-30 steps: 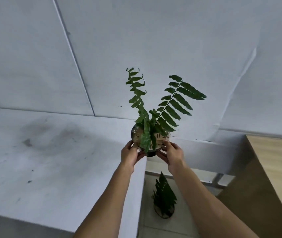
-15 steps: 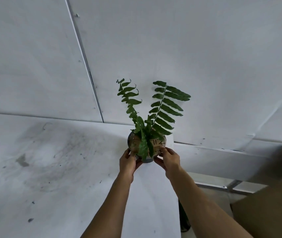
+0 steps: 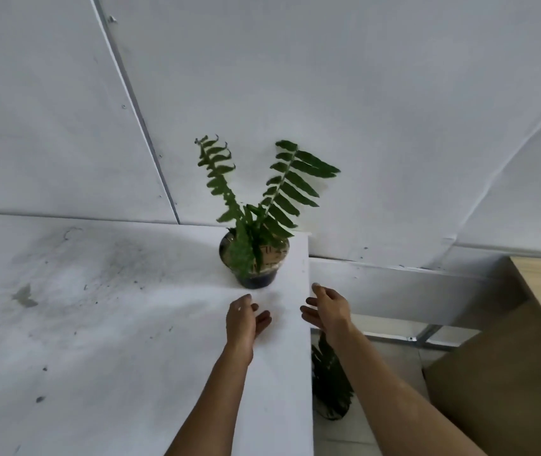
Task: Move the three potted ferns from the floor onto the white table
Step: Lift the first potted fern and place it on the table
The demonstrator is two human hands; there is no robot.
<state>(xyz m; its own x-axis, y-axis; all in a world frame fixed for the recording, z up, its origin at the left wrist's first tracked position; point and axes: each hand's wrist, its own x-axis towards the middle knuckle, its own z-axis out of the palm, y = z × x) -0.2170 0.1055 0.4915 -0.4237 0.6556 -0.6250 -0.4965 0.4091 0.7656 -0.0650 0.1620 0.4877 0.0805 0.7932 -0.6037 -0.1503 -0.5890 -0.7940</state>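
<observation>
With one potted fern (image 3: 252, 255) standing on the surface (image 3: 114, 324) near its far right corner, both my grips hung open and empty, and the next fern (image 3: 330, 386) sat on the floor below my right hand (image 3: 326, 307), nearer it than my left hand (image 3: 242, 319).

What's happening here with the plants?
A person is moving potted ferns from the floor up onto a white table. One potted fern stands near the table's far right corner. Both hands, left and right, are open just in front of it, touching nothing. Another fern sits on the floor beside the table, partly hidden by the right arm.
</observation>
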